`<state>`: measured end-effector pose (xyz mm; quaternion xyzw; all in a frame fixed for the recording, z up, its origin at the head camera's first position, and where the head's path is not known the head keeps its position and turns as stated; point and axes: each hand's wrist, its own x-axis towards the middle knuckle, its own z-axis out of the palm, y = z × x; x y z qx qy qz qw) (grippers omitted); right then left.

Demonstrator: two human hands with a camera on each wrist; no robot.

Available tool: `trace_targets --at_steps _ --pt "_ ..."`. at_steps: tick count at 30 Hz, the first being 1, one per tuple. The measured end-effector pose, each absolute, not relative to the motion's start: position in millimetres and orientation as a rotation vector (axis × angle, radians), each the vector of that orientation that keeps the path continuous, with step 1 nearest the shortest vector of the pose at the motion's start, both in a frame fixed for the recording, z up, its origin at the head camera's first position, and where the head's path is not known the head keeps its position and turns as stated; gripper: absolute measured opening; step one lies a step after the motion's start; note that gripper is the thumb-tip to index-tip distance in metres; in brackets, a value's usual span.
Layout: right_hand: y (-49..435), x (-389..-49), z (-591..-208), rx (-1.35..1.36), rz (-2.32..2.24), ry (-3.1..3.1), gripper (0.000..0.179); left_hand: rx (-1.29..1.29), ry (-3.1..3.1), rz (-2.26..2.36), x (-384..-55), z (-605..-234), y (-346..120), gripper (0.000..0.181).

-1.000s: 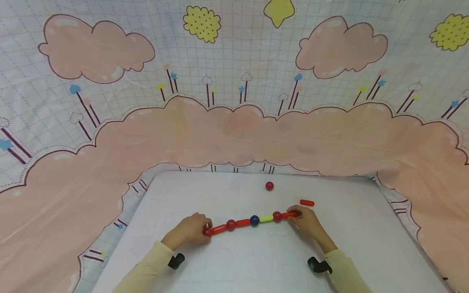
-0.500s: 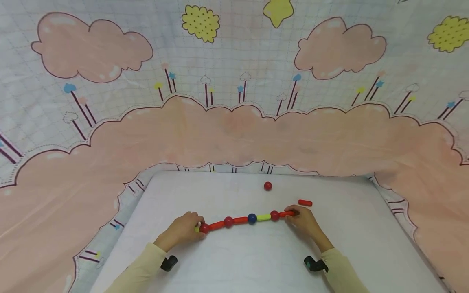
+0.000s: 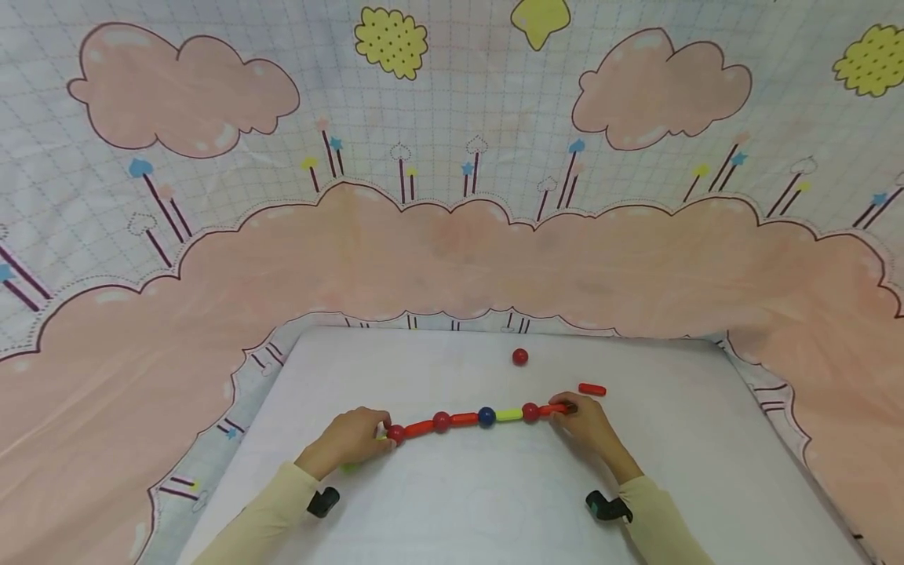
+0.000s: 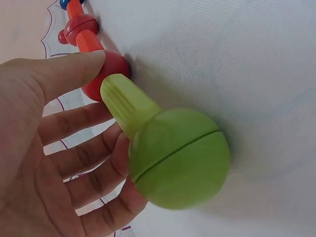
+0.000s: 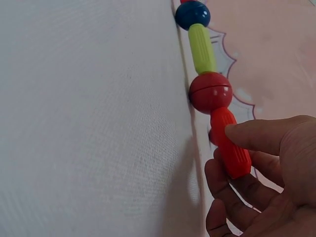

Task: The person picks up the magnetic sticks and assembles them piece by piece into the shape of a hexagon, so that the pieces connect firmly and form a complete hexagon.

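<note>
A chain of balls and ribbed rods, apparently a magnetic building toy, lies across the white tabletop. My left hand holds its red ball between thumb and fingers. Past that ball, a yellow-green rod leads to a green ball beside my palm. My right hand pinches the red rod at the chain's other end. Between the hands run red rods, another red ball, a blue ball, a yellow-green rod and a red ball.
A loose red ball lies towards the back of the white table. One loose red rod lies just beyond my right hand. A patterned cloth hangs behind the table.
The chain's left end has shifted slightly away from me, with my left hand. The yellow-green rod and green ball there have come into view. My right hand keeps its grip on the red rod.
</note>
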<state>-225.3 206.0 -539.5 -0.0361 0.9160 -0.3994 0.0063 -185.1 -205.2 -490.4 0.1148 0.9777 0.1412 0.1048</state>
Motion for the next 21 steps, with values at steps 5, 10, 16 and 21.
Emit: trace_targets --at_steps 5,10,16,21 --pt "205.4 -225.5 -539.0 -0.099 -1.254 2.866 0.019 0.342 2.875 0.402 -186.7 -492.6 -203.9 0.026" --pt "205.0 -226.5 -538.3 -0.118 -1.253 2.881 0.019 0.335 2.848 0.453 -186.5 -495.3 -203.5 0.028" --pt "202.5 -225.9 -538.4 -0.137 -1.262 2.875 0.019 0.367 2.805 0.587 -186.5 -500.9 -203.7 0.026" --pt "197.6 -225.4 -538.2 -0.148 -1.274 2.861 0.019 0.406 2.751 0.69 -188.2 -507.8 -202.6 0.029"
